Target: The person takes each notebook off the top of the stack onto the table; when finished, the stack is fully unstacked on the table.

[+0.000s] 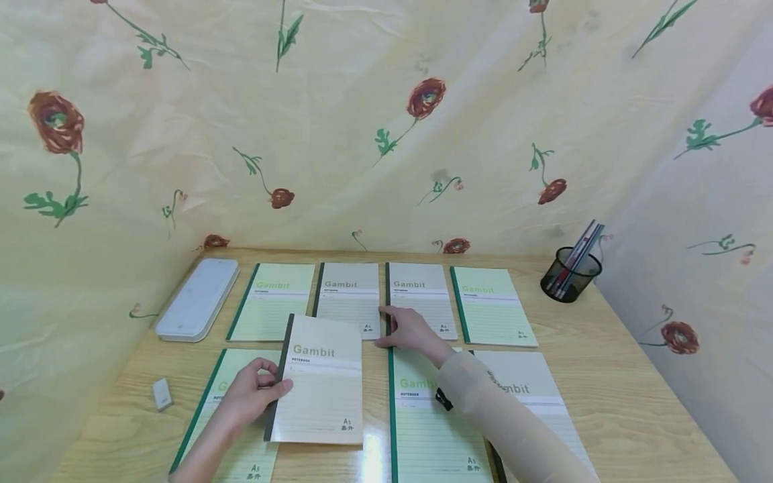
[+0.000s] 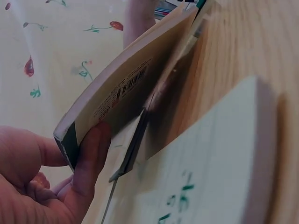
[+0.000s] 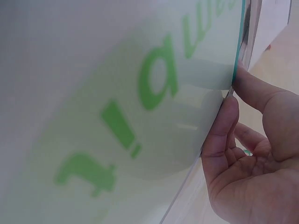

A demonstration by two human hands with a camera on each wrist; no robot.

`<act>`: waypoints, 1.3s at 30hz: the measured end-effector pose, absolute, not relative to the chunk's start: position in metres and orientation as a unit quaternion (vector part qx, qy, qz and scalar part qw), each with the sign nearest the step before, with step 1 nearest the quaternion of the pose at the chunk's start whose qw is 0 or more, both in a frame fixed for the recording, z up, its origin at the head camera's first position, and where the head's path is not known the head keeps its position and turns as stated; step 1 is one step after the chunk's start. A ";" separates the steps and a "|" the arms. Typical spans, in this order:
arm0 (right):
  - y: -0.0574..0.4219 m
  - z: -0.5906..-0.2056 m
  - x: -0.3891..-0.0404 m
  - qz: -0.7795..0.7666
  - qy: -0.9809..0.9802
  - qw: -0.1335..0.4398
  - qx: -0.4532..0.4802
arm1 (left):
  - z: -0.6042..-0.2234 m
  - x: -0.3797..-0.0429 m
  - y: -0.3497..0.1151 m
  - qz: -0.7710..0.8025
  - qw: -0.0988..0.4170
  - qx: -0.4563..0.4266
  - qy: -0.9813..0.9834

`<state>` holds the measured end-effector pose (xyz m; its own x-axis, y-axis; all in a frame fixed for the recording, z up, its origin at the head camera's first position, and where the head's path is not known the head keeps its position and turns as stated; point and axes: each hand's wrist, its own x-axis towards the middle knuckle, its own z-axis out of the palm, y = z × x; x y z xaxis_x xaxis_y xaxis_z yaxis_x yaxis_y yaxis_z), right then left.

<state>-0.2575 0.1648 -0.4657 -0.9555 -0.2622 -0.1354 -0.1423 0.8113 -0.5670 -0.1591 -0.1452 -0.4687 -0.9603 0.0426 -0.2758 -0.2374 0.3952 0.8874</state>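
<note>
My left hand (image 1: 249,397) pinches the dark spine of a pale grey "Gambit" notebook (image 1: 326,376), which is raised and tilted. In the left wrist view its back cover with a barcode (image 2: 131,84) shows, and the fingers (image 2: 96,149) lie against it near the spine. Beneath that hand lies a green notebook (image 1: 256,463). My right hand (image 1: 417,332) reaches over the lower left corner of a back-row grey notebook (image 1: 421,288), thumb and forefinger apart at its spine. Close below it lies another green notebook (image 1: 435,436); in the right wrist view its cover (image 3: 117,126) partly hides the fingertips.
In the back row are also a green notebook (image 1: 274,315), a grey one (image 1: 349,305) and a green one (image 1: 495,308). A grey notebook (image 1: 537,382) lies under the right sleeve. A white case (image 1: 198,298), an eraser (image 1: 162,394) and a mesh pen cup (image 1: 570,274) stand around them.
</note>
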 end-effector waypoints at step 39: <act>0.166 -0.466 -0.258 -0.279 0.948 0.099 -0.116 | -0.466 -0.116 -0.113 0.342 0.177 0.005 0.923</act>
